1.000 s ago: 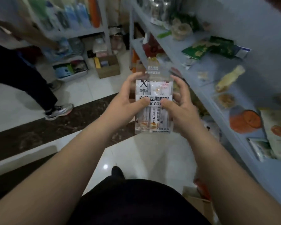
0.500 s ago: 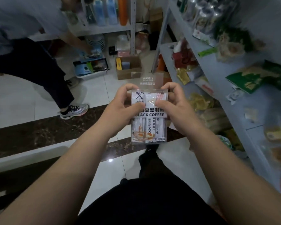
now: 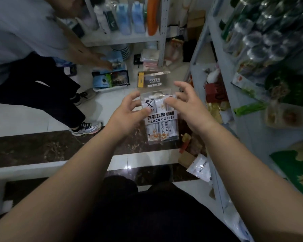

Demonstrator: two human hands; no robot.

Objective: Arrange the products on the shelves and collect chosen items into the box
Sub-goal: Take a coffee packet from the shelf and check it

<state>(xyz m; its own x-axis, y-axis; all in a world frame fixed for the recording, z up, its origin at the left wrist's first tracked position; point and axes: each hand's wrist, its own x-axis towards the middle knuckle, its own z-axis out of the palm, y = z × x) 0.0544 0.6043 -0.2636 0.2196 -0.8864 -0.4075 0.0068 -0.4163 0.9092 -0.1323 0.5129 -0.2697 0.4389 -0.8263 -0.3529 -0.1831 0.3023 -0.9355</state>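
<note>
I hold a clear pack of black coffee sticks upright in front of me over the floor, its top flap standing open. My left hand pinches the pack's left edge, with the thumb on the front and the fingers behind. To the pack's right is my right hand, its fingers spread and loosely bent and only the thumb touching the upper front. The grey shelves with snack packets run along my right side.
Another person bends at the left and reaches into a white tray of packets on the floor. Behind it a rack holds bottles. A cardboard box and a white pouch lie low at the right.
My right hand has loosened its hold on the pack and spread its fingers. The left hand keeps its grip. My view has swung away from the right shelves towards the floor and the other person.
</note>
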